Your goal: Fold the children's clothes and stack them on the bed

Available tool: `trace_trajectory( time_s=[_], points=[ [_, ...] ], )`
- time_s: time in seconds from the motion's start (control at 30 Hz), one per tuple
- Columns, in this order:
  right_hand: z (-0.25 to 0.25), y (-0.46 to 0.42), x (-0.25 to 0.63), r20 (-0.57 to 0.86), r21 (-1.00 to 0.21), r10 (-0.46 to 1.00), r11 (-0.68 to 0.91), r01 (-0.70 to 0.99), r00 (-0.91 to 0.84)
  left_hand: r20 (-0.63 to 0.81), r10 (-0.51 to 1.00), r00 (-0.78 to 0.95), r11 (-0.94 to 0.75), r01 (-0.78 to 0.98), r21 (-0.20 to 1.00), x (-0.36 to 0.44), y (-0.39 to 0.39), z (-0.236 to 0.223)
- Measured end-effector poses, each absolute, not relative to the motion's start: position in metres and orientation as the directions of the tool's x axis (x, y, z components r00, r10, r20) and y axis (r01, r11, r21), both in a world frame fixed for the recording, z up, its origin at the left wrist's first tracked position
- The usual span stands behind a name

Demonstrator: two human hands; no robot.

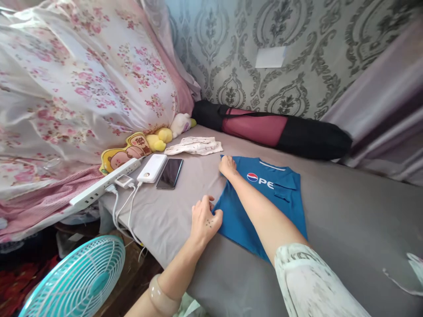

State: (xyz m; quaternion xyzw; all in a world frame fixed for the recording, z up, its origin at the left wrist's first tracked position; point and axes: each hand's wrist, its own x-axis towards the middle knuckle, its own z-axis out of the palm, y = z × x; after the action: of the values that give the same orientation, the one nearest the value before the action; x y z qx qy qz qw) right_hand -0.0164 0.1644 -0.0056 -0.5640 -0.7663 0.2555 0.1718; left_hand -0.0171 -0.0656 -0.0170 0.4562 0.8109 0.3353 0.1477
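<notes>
A blue T-shirt with a round red, white and blue logo and the letters "PE" lies spread on the grey bed sheet. One of its sleeves is folded in over the chest and covers part of the lettering. My right hand is closed on the shirt's upper left corner, by the shoulder, and my forearm crosses over the front. Lower down, my left hand has its fingers curled at the left hem corner, with the fabric edge between thumb and fingers.
To the left lie a phone, a white power bank, a power strip with cables, and plush toys. Behind are a folded pale cloth and a long black-and-maroon bag. A turquoise fan stands below the bed edge.
</notes>
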Motion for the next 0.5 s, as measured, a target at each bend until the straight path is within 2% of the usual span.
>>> trace_trajectory(
  time_s=[0.13, 0.27, 0.37, 0.5],
  points=[
    [-0.009, 0.180, 0.009, -0.036, -0.767, 0.976, 0.111, 0.632, -0.215, 0.094, 0.856, -0.508, 0.310, 0.651, 0.693, -0.017, -0.067, -0.018],
    [-0.007, 0.187, 0.039, -0.047, -0.910, 0.989, 0.015, 0.414, -0.139, 0.180, 0.870, -0.458, 0.192, 0.653, 0.732, -0.014, -0.069, -0.017],
    [-0.006, 0.188, 0.062, -0.037, -0.966, 0.994, -0.011, 0.259, -0.098, 0.295, 0.872, -0.391, 0.043, 0.661, 0.749, -0.011, -0.071, -0.017],
    [-0.010, 0.189, 0.091, -0.009, -0.993, 0.999, -0.004, 0.115, -0.042, 0.405, 0.896, -0.180, -0.176, 0.694, 0.698, -0.008, -0.073, -0.018]
  ],
)
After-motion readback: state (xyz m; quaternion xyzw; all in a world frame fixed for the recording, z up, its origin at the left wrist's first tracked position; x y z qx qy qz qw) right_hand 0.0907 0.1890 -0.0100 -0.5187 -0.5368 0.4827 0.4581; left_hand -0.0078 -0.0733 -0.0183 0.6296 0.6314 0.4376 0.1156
